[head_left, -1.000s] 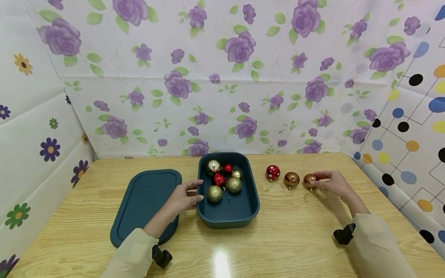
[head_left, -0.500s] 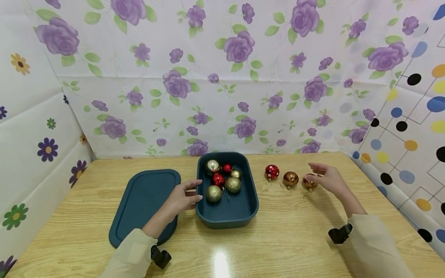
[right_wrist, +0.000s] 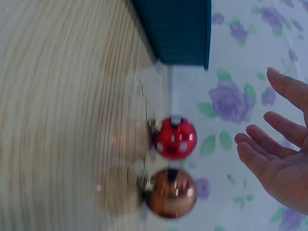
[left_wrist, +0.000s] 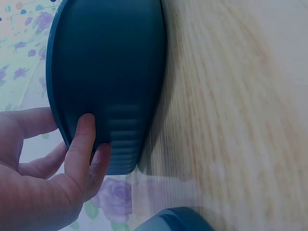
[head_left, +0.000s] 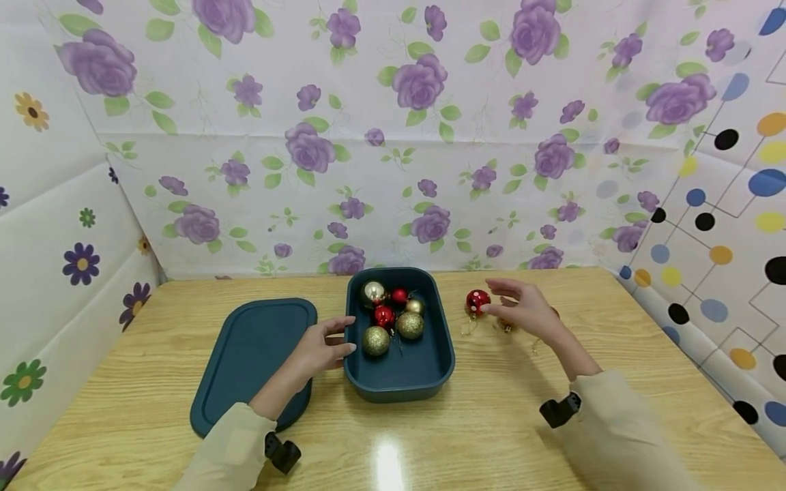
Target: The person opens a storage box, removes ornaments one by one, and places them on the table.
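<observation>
My left hand point(head_left: 321, 348) grips the left rim of a dark teal box point(head_left: 399, 394). In the left wrist view, some fingers lie on its outer wall point(left_wrist: 108, 62) while others pass over the rim. My right hand point(head_left: 525, 310) hovers with spread, loosely bent fingers and holds nothing. Its fingertips are right by a red bauble point(head_left: 476, 300) with white dots. Below it, a brown bauble point(right_wrist: 172, 193) is mostly hidden in the head view; another brown bauble point(head_left: 555, 312) barely shows behind the hand. Inside the box lie gold glitter baubles point(head_left: 376, 341), shiny gold ones and red baubles point(head_left: 384, 316).
A dark teal lid point(head_left: 258, 354) lies flat on the wooden table point(head_left: 467, 436), left of the box and partly under my left forearm. Flowered cloth point(head_left: 368, 170) hangs along the back edge. Dotted cloth point(head_left: 718, 286) stands at the right side.
My right hand has let go of the rightmost brown bauble, leaving it on the table, and has moved left toward the red dotted bauble. My left hand has stayed at the box.
</observation>
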Action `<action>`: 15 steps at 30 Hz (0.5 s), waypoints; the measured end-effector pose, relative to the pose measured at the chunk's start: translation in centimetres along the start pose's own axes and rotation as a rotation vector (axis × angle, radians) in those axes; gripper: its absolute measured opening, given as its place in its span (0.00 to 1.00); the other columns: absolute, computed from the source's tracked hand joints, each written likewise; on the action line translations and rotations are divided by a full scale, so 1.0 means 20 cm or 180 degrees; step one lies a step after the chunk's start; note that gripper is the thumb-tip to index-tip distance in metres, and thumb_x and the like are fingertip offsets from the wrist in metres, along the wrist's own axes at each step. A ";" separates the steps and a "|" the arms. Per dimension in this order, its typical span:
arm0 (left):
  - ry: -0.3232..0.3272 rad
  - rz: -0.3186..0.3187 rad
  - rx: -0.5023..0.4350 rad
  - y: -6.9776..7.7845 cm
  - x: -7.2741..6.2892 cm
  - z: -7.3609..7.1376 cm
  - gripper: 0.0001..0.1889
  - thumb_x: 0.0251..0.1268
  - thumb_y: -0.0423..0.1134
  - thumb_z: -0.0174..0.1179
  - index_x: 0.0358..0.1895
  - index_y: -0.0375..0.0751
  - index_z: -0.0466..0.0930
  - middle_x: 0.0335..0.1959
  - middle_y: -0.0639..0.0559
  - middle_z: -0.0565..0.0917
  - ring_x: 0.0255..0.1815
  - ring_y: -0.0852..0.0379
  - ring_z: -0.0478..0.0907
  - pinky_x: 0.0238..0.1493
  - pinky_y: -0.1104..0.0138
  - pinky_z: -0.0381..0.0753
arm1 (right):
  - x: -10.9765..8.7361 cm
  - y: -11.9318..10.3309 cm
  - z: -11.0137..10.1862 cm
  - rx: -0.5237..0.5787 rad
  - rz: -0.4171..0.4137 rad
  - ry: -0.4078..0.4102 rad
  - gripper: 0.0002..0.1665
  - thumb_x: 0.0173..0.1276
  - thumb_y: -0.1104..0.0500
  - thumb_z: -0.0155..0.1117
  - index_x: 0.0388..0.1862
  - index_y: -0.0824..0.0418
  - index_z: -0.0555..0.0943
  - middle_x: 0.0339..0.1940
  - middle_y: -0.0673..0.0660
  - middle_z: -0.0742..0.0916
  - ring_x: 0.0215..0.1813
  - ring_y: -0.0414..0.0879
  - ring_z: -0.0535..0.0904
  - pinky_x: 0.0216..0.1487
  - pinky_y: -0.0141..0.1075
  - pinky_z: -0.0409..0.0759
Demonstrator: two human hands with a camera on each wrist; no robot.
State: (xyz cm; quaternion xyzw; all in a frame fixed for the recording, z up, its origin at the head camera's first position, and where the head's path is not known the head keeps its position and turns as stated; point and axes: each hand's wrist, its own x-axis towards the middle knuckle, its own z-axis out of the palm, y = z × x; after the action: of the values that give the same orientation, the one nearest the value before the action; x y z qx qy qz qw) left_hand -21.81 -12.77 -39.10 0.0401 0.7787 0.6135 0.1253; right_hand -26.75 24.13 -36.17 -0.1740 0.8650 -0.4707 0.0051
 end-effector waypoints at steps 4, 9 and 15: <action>0.0009 -0.0003 0.0006 0.00 0.00 0.00 0.28 0.62 0.29 0.56 0.66 0.39 0.63 0.63 0.34 0.63 0.57 0.41 0.69 0.41 0.59 0.80 | 0.04 -0.06 0.11 -0.0006 -0.0176 -0.0154 0.36 0.58 0.54 0.67 0.63 0.66 0.68 0.61 0.66 0.73 0.61 0.59 0.69 0.57 0.48 0.70; 0.0023 0.0002 0.0017 0.01 0.00 0.00 0.27 0.62 0.29 0.56 0.66 0.39 0.63 0.63 0.34 0.63 0.57 0.42 0.69 0.41 0.59 0.80 | 0.07 -0.16 0.23 -0.0012 -0.0298 -0.0345 0.35 0.59 0.54 0.66 0.63 0.65 0.69 0.60 0.65 0.74 0.60 0.57 0.70 0.57 0.48 0.70; 0.0032 -0.0014 0.0043 0.01 0.00 0.01 0.27 0.62 0.29 0.56 0.66 0.39 0.63 0.64 0.34 0.62 0.57 0.41 0.68 0.41 0.59 0.80 | 0.13 -0.23 0.38 -0.0087 -0.0521 -0.0526 0.32 0.57 0.57 0.68 0.61 0.64 0.72 0.58 0.65 0.76 0.58 0.58 0.72 0.56 0.47 0.71</action>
State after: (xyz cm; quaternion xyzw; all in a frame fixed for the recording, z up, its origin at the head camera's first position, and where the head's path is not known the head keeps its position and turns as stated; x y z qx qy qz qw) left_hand -21.72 -12.59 -38.91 0.0361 0.7835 0.6081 0.1224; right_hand -26.46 14.93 -36.26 -0.2823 0.8508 -0.4418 0.0356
